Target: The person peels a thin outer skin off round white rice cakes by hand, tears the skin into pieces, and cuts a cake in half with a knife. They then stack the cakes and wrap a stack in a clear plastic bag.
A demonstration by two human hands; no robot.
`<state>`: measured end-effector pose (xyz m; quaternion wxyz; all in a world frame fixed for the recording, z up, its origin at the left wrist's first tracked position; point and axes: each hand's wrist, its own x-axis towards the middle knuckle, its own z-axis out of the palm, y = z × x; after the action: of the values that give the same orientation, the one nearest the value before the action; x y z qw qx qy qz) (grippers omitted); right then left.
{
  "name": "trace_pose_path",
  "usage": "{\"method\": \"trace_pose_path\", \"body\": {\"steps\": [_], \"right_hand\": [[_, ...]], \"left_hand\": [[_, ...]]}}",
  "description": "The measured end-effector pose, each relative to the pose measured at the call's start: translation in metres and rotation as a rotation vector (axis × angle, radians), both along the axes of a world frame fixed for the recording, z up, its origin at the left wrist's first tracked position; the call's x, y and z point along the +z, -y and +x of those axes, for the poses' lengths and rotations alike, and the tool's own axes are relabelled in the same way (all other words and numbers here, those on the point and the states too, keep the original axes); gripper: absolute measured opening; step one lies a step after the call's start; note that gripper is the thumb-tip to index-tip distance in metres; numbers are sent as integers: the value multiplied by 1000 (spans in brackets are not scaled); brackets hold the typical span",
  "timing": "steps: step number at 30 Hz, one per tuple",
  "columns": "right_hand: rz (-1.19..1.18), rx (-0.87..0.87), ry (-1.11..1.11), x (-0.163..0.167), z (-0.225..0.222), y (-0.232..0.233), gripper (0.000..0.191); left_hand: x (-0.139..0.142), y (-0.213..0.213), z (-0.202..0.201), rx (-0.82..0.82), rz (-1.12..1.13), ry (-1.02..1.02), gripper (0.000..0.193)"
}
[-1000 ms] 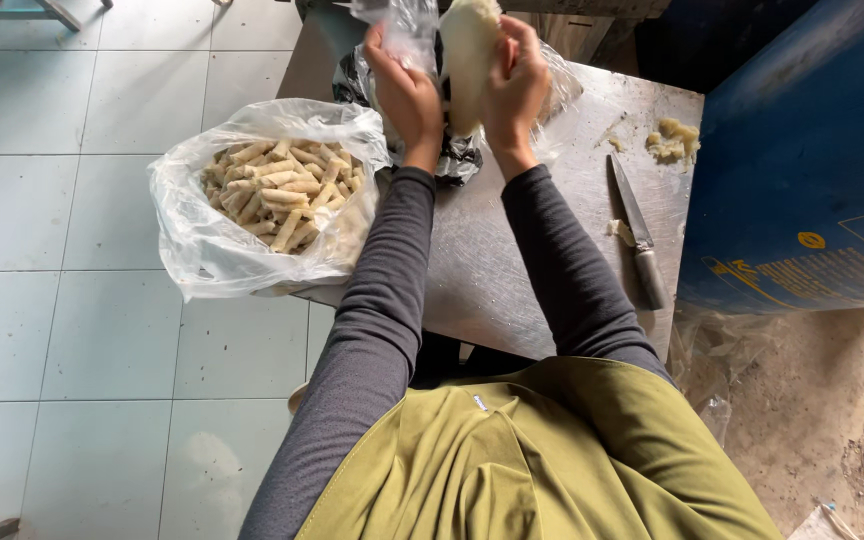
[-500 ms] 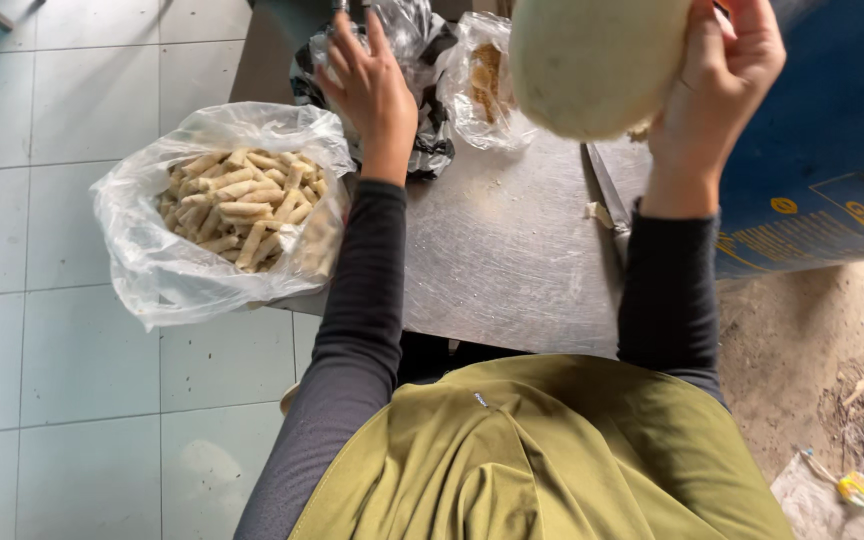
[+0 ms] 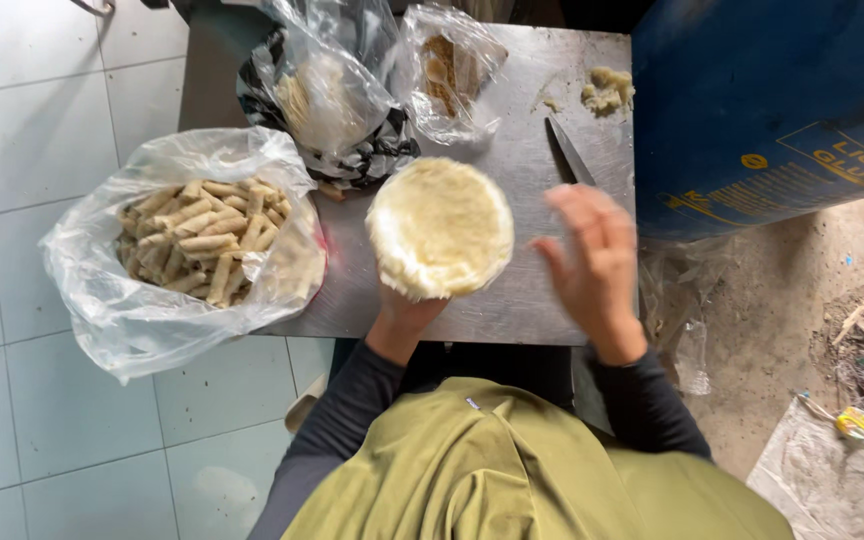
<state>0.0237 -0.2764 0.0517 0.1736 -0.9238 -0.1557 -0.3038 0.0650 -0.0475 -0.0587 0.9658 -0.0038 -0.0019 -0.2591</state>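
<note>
Soft even daylight, right hand (image 3: 592, 262) motion-blurred

We take this for a makeshift food-preparation spot: a steel table (image 3: 512, 300) between tiled floor (image 3: 42, 400) at left and bare dirt ground (image 3: 782, 330) at right, bagged rolled snacks (image 3: 202, 240), a knife (image 3: 570, 152).

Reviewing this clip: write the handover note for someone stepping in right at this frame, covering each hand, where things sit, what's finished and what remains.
Left hand: under a round stack of pale wrappers, holding it up above the metal table.
Right hand: open, fingers spread, empty, blurred, beside the stack.
Knife lies on the table behind the right hand; filling scraps sit at the far corner.
Done: a clear bag of rolled sticks at the table's left edge.
Left: the wrapper stack looks unseparated; more bags wait at the back.
</note>
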Motion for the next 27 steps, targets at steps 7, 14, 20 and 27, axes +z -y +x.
{"method": "trace_pose_path", "body": {"steps": [7,14,20,27], "right_hand": [[-64,-300,-333,-68,8,66,56],[232,-27,-176,-59,43,8,48],[573,255,-202,-36,123,-115,47],[503,-44,-294,-29,185,-179,51]], "left_hand": [[-21,-50,-40,61,5,-3,80],[-12,-61,-60,84,-13,19,80],[-11,-65,-83,104,-1,1,81],[-5,-80,-91,133,28,7,81]]}}
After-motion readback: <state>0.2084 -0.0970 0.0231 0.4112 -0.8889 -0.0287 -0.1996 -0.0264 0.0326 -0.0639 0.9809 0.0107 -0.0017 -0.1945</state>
